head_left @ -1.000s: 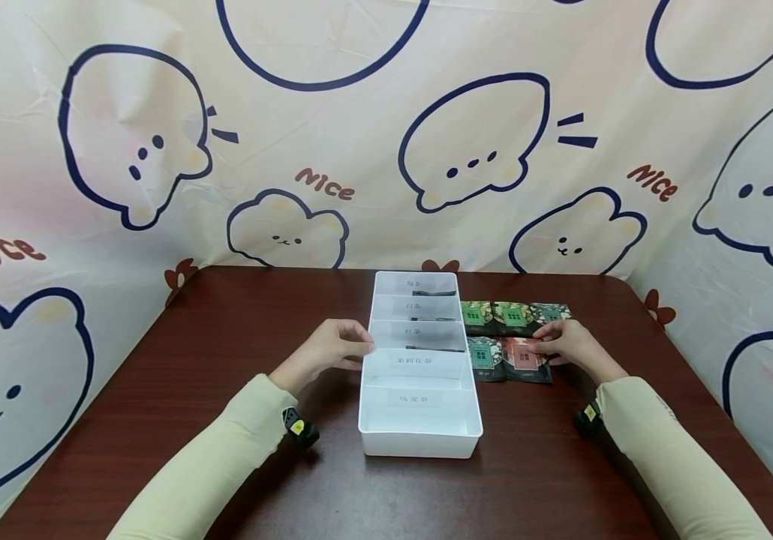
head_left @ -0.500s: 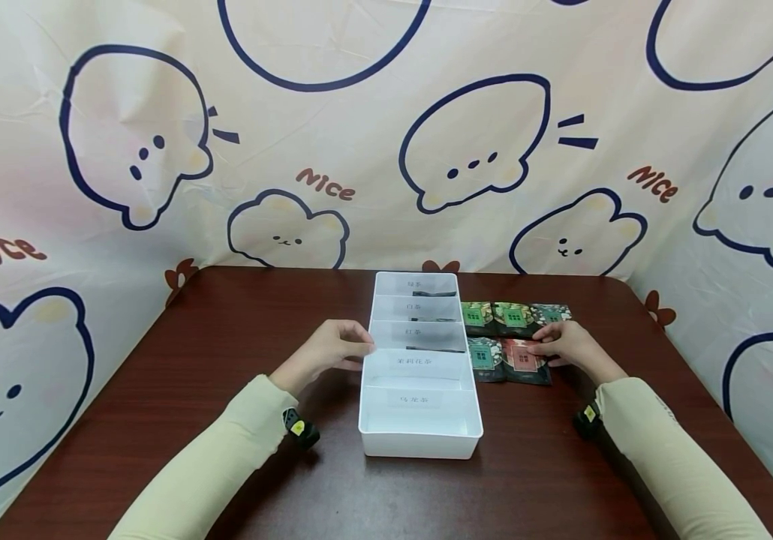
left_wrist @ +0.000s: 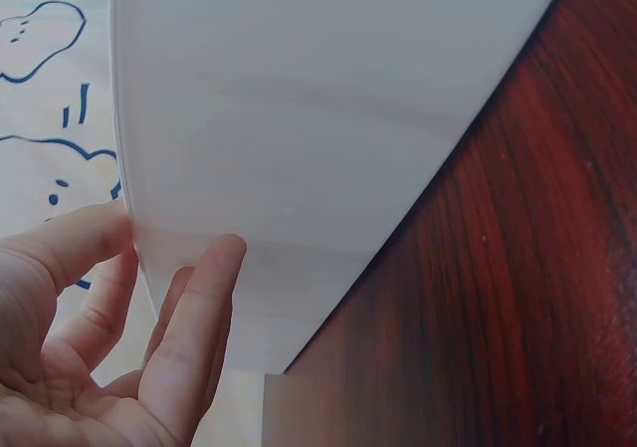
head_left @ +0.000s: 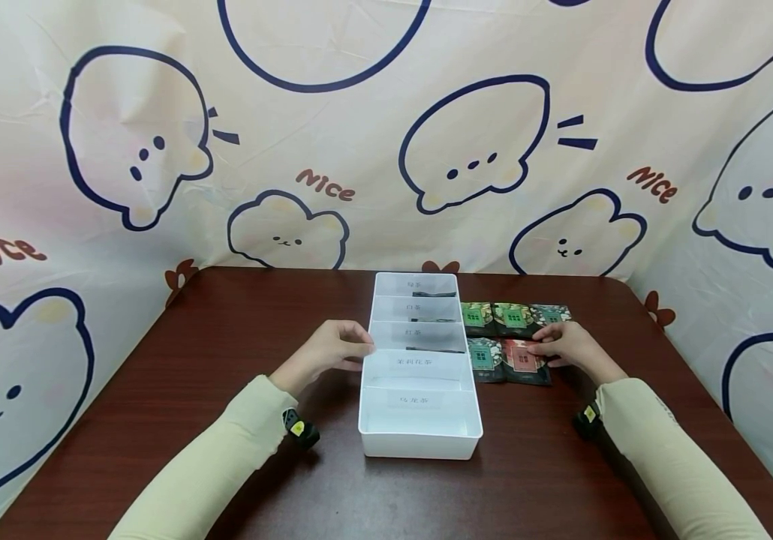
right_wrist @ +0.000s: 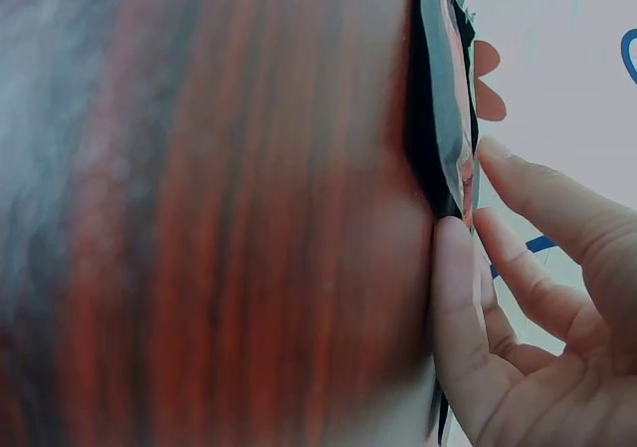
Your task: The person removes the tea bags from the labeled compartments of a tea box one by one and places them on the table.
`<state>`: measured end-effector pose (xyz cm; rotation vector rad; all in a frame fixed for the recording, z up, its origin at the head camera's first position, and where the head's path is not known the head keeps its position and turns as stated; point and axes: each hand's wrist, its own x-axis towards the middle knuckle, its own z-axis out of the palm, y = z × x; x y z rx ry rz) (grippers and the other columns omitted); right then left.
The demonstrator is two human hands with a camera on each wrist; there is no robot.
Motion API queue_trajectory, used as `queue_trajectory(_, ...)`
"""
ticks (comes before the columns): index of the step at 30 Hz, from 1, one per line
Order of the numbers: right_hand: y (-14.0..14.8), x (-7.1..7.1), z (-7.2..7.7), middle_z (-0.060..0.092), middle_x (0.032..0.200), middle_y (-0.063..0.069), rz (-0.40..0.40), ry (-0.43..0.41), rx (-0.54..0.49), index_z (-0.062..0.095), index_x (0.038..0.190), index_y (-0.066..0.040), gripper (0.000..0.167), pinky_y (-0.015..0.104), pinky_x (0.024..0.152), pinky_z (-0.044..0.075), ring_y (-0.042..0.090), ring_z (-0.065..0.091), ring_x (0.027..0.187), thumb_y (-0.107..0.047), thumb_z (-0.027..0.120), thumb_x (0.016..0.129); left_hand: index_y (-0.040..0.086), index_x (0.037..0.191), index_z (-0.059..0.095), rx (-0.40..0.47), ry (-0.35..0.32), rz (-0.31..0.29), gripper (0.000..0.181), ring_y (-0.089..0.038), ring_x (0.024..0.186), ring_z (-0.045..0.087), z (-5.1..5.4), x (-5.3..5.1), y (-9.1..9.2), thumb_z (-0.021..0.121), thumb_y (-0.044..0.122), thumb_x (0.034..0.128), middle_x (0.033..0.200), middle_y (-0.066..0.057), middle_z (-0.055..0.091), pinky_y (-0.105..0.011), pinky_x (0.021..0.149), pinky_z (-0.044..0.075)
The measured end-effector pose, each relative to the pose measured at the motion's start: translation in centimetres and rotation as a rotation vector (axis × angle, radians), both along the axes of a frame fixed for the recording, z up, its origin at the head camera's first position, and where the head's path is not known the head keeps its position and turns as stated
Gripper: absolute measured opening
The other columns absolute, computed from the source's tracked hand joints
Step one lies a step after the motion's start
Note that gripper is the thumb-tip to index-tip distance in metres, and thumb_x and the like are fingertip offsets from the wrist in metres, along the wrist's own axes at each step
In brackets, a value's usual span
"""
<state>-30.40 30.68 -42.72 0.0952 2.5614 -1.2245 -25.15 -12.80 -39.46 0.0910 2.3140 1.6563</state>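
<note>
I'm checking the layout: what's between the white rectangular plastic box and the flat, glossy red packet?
A flat, glossy teal packet lies there, in the head view.

From my remote seat I saw a screened-off spot; what building held it, I couldn't tell. Pale, creased sheeting (head_left: 373, 135), printed with outlined cartoon bears (head_left: 288, 229) and the word "Nice", hung behind the dark wood-grain bench (head_left: 528, 457) and along both its sides.

Left sleeve (head_left: 200, 461): pale yellow-green, long, cuff behind the grip.
Right sleeve (head_left: 677, 450): matching colour and length.
Left wrist unit (head_left: 302, 429): black, compact, yellow-green mark, behind the grip.
Right wrist unit (head_left: 587, 421): black, same marking.
</note>
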Motion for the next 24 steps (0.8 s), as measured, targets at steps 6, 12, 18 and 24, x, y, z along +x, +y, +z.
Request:
queue_trajectory(6,-0.1,0.6,1.1,0.058,0.114,0.019,0.030,0.032,-0.032,0.056,0.123,0.004,0.049,0.036,0.076,0.060,0.019,0.064,0.090,-0.032,0.067,0.092,0.002,0.095,0.066,-0.004,-0.013,-0.003,0.013,-0.023,0.088,0.066,0.0,0.0,0.1,0.073,0.010,0.0859,0.105,-0.014,0.064,-0.044,0.079,0.059)
queue_trajectory(12,-1.3,1.3,4.1,0.051,0.128,0.024,0.127,0.167,-0.129,0.052,0.130,0.002,0.056,0.035,0.083,0.059,0.038,0.061,0.109,-0.040,0.061,0.094,0.003,0.094,0.067,-0.012,-0.016,-0.002,0.013,-0.024,0.089,0.065,0.0,-0.1,-0.1,0.073,0.011,0.0859,0.106,-0.014,0.064,-0.042,0.079,0.060)
queue_trajectory(18,-4.6,2.1,6.7,0.053,0.130,0.020,0.225,0.252,-0.231,0.055,0.126,-0.001,0.047,0.030,0.082,0.059,0.029,0.061,0.107,-0.036,0.060,0.096,0.003,0.095,0.066,-0.013,-0.015,0.003,0.013,-0.024,0.089,0.065,0.2,0.1,-0.1,0.072,0.010,0.0862,0.106,-0.014,0.063,-0.043,0.079,0.060)
queue_trajectory(24,-7.6,3.0,7.0,0.055,0.127,0.023,0.312,0.255,-0.276,0.057,0.124,0.002,0.042,0.036,0.083,0.059,0.021,0.064,0.097,-0.029,0.061,0.096,0.003,0.096,0.066,-0.020,-0.012,0.007,0.014,-0.024,0.090,0.064,0.1,0.1,0.0,0.072,0.011,0.0866,0.107,-0.014,0.063,-0.045,0.081,0.059)
